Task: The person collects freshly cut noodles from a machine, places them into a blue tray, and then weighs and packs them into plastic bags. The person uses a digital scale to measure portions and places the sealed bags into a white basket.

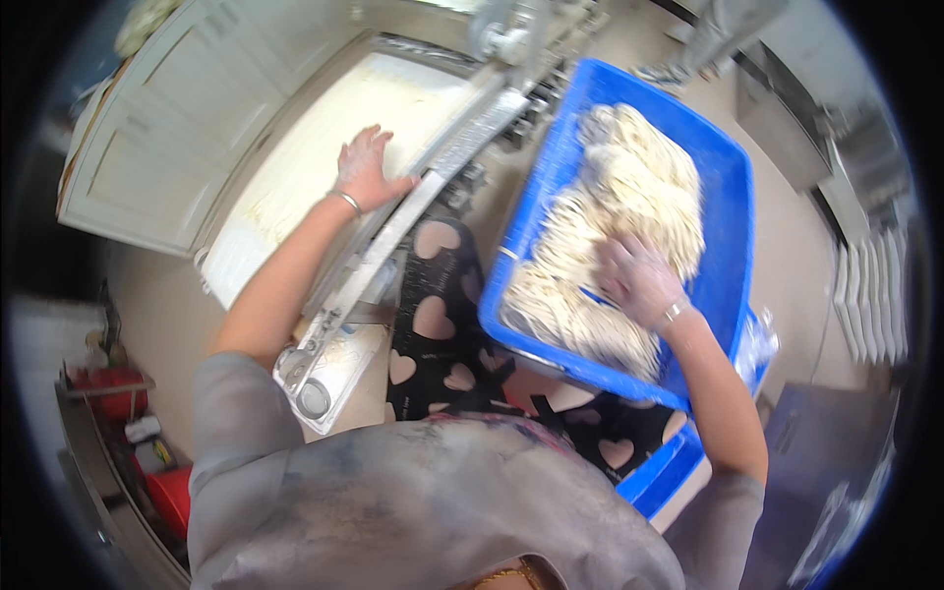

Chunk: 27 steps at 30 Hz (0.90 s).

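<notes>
Our right hand (637, 278) lies spread, fingers down, on the heap of fresh noodles (629, 206); whether the grip has closed on any strands we cannot tell, since the fingertips sink into the pile. Our left hand (366, 172) is open and flat, palm pressed on the floured white board (324, 147) just beside the metal rail (413, 206) of the noodle machine (a bangle sits at that wrist).

We judge the step in hand to be settling or gathering noodles in the blue plastic crate (733, 226), which sits tilted at our right, stacked over a second blue crate (669, 472). The next move calls for a light, loose grip, because the strands are soft, pale, dusted with flour and lie in long parallel bundles that would tangle or tear.

The rail is dull aluminium, straight and ribbed, ending in a round cap (313, 396).
</notes>
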{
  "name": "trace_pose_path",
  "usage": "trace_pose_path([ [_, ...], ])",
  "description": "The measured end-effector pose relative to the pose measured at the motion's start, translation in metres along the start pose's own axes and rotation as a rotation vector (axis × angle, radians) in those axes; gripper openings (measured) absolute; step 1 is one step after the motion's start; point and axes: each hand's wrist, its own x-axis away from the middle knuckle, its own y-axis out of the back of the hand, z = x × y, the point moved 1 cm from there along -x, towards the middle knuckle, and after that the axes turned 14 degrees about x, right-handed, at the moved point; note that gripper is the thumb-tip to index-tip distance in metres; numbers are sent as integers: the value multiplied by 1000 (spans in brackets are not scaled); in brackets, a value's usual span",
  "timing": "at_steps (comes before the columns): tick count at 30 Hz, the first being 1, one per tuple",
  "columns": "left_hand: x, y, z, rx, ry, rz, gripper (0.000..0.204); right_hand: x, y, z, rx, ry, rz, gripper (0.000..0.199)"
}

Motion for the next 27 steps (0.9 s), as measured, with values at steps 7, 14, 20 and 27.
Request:
trace_pose_path([
  [7, 18, -13, 143, -184, 609, 58, 128, 1, -14, -7, -400, -301, 159, 15],
  [14, 10, 37, 234, -121, 798, 1, 130, 4, -19, -17, -418, -342, 160, 13],
  [20, 37, 44, 227, -189, 675, 172, 72, 1, -22, -18, -462, -391, 187, 13],
  [27, 109, 37, 231, -10, 564, 18, 49, 1, -21, -22, -463, -290, 180, 16],
])
